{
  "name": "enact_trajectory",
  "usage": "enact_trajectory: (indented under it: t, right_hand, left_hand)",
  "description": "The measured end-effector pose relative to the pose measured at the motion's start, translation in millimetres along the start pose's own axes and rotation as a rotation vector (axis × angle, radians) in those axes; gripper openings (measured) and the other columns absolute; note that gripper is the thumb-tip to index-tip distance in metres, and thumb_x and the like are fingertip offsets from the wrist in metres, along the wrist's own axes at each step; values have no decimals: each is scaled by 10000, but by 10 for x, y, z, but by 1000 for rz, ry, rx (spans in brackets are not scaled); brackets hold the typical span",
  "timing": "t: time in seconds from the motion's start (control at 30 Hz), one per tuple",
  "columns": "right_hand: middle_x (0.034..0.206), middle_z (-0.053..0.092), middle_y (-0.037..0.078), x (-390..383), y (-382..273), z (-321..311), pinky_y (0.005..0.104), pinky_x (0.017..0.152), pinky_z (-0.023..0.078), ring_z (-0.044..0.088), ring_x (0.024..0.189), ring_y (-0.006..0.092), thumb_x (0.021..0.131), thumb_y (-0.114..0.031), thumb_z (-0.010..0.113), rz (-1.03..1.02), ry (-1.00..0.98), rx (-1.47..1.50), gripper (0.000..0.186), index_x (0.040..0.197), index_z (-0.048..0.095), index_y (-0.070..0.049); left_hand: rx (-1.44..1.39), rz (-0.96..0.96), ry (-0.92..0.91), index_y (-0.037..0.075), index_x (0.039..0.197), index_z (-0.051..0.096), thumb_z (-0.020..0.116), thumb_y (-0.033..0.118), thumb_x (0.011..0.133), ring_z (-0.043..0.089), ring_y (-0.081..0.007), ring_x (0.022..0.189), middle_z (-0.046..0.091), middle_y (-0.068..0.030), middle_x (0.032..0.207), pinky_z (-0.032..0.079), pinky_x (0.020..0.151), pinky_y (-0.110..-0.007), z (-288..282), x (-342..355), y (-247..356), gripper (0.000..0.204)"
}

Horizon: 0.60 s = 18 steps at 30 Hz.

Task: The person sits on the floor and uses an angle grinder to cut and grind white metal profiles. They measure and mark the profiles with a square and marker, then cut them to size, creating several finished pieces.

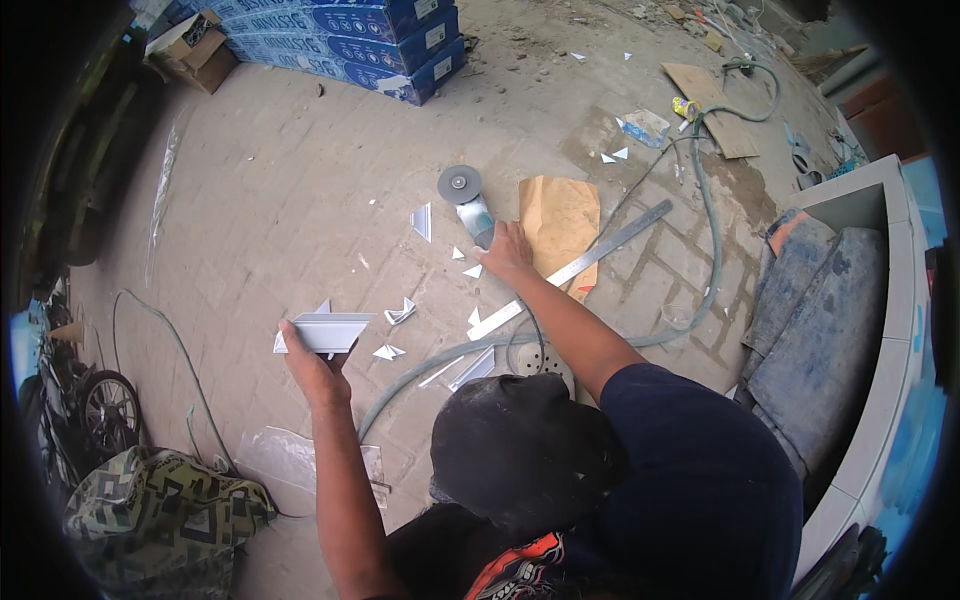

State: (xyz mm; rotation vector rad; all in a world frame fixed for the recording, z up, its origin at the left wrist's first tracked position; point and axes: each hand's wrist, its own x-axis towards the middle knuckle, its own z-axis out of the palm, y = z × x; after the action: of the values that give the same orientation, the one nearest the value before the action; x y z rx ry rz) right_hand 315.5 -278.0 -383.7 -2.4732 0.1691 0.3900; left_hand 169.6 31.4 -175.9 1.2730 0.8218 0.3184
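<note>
Held up at the left, my left hand (318,372) is closed on a short white moulding piece (340,328) with slanted ends. My right hand (510,250) reaches forward and grips the body of an angle grinder (474,213), whose dark round disc faces up near the paving. Between the hands lie a small white moulding offcut (421,222), a curled scrap (401,311) and several white triangular bits. Another ribbed moulding strip (473,369) rests near my knees. A long metal ruler (622,235) slants past my right forearm, across a brown paper sheet (556,210).
A green hose (712,215) snakes over the pavers (300,180) and under my right arm. Blue boxes (350,45) are stacked at the far left, beside an open carton (195,55). A tiled ledge (868,470) with a dark cloth stands right; a motorcycle wheel (108,410) is left.
</note>
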Motion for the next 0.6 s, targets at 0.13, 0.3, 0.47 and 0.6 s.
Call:
enact_trajectory:
  t: [0.13, 0.3, 0.47, 0.6]
  right_hand:
    - [1544, 525, 194, -54, -22, -28, 503, 1218, 435, 465, 1497, 371, 881, -537, 816, -34, 9, -9, 945, 1595, 445, -41]
    - [1614, 479, 215, -106, -97, -86, 512, 1232, 427, 434, 1536, 377, 897, -544, 816, -37, -62, 9, 1009, 1653, 372, -46]
    - [1634, 460, 230, -57, 123, 52, 523, 1252, 407, 434, 1532, 410, 908, -539, 813, -23, 179, -9, 1032, 1686, 340, -53]
    - [1421, 677, 162, -227, -506, -632, 406, 1030, 561, 710, 1187, 286, 1005, -313, 746, -350, 280, 593, 575, 1480, 640, -7]
  left_hand:
    - [-98, -59, -42, 35, 1467, 486, 509, 653, 1112, 711, -333, 1212, 631, -191, 1385, 654, 958, -586, 30, -280, 257, 713]
    - [82, -103, 9, 14, 1491, 519, 440, 661, 1134, 661, -341, 1315, 643, -199, 1407, 620, 1003, -590, -72, -563, 327, 743]
    - [85, -132, -71, -8, 1504, 522, 359, 642, 1160, 639, -351, 1353, 634, -204, 1422, 629, 997, -585, -150, -753, 478, 754]
    - [-33, -40, -178, -28, 1488, 436, 362, 565, 1176, 606, -384, 1393, 560, -261, 1445, 713, 912, -561, -282, -797, 761, 674]
